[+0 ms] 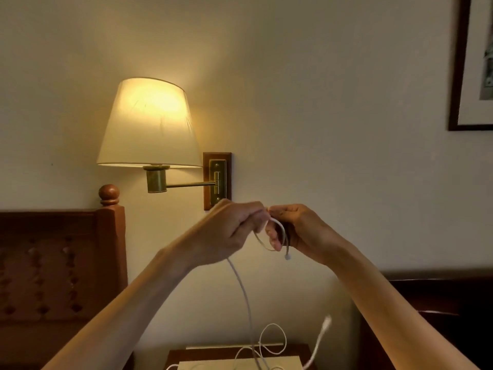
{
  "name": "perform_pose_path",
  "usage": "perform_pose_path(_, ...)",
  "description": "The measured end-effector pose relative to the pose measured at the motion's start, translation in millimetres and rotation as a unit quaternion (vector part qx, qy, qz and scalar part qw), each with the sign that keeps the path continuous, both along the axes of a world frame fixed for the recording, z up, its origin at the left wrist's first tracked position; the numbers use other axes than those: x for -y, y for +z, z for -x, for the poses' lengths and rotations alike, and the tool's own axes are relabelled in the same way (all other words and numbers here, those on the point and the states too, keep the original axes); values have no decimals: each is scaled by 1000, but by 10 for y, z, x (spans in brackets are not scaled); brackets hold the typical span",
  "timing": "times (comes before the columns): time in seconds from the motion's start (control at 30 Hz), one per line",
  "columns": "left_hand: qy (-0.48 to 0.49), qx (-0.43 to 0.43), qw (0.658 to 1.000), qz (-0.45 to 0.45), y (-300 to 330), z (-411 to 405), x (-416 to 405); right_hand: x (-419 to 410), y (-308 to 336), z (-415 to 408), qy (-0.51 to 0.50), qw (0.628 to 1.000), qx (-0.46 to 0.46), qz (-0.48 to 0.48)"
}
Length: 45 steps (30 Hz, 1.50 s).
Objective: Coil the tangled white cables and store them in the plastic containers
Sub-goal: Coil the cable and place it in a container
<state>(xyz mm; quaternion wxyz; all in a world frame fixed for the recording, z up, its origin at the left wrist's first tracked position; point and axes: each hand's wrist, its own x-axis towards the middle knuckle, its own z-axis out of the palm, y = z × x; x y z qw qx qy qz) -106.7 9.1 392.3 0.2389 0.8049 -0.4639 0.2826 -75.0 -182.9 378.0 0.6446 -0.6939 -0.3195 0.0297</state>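
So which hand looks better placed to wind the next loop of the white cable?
Probably the left hand: the long free run of white cable hangs from it toward the nightstand, so it can feed slack. The right hand already pinches the small loop near the connector end, anchoring the coil.

Both hands raised in front of the wall, knuckles nearly touching. Left hand (234, 231) and right hand (296, 228) pinch a white cable (244, 292), small loop between them, one plug end dangling just below the right fingers. Rest of the cable hangs down to loose loops on the counter (186, 355). Lit wall lamp (149, 124) upper left, wooden headboard (61, 263) left, framed picture (472, 62) upper right.
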Motion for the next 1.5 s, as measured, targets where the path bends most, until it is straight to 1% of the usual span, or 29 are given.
perform_pose_path(0.07, -3, 53, 998, 43, -6, -106, -28, -33, -24, 63, 31, 999, -20, -36)
perform_pose_path(0.17, 10, 88, 990, 109, -13, -198, -42, -76, -74, 123, 99, 988, -64, -100)
perform_pose_path(0.3, 39, 101, 978, 178, -9, -272, -82, -140, -176, 132, 184, 964, -111, -158)
perform_pose_path(0.4, 71, 92, 971, 211, -36, -326, -119, -159, -229, 113, 209, 956, -123, -167)
perform_pose_path(0.47, 93, 77, 966, 227, -75, -364, -144, -165, -252, 109, 206, 956, -128, -166)
perform_pose_path(0.53, 112, 62, 963, 236, -126, -414, -176, -146, -258, 105, 199, 961, -125, -144)
perform_pose_path(0.63, 102, 18, 972, 210, -247, -495, -258, -55, -216, 110, 186, 971, -104, -110)
perform_pose_path(0.7, 53, -50, 983, 167, -394, -538, -303, 15, -154, 99, 204, 960, -125, -147)
perform_pose_path(0.77, 27, -101, 984, 146, -582, -564, -335, 69, -116, 76, 208, 939, -172, -211)
perform_pose_path(0.83, 15, -146, 973, 176, -799, -598, -403, 144, -112, 40, 212, 918, -208, -264)
perform_pose_path(0.87, 16, -167, 965, 201, -930, -620, -451, 184, -110, 33, 232, 905, -217, -283)
perform_pose_path(0.93, 52, -186, 955, 225, -1206, -684, -538, 266, -110, 12, 256, 889, -222, -308)
perform_pose_path(0.97, 95, -184, 953, 219, -1343, -717, -564, 293, -122, 0, 244, 892, -221, -311)
perform_pose_path(1.0, 146, -182, 952, 196, -1443, -731, -557, 290, -128, 2, 219, 900, -217, -309)
perform_pose_path(1.03, 200, -188, 951, 144, -1514, -715, -521, 252, -147, 8, 186, 912, -208, -299)
perform_pose_path(1.07, 236, -194, 950, 67, -1517, -665, -433, 204, -171, 6, 149, 926, -196, -285)
perform_pose_path(1.13, 252, -196, 941, -109, -1383, -456, -205, 80, -233, 4, 77, 952, -171, -243)
perform_pose_path(1.17, 239, -185, 937, -172, -1264, -326, -88, 19, -272, 2, 39, 966, -148, -210)
perform_pose_path(1.2, 216, -173, 939, -204, -1140, -201, 7, -35, -310, 2, 1, 978, -122, -172)
perform_pose_path(1.27, 164, -149, 950, -220, -904, -2, 120, -118, -390, 20, -50, 990, -80, -102)
perform_pose_path(1.33, 130, -113, 962, -210, -747, 83, 158, -158, -477, 28, -64, 994, -62, -55)
perform_pose_path(1.43, 133, -17, 973, -190, -633, 57, 119, -173, -566, 22, -101, 994, -41, 0)
perform_pose_path(1.5, 129, 46, 978, -158, -622, -11, 63, -173, -580, 26, -99, 995, -25, 21)
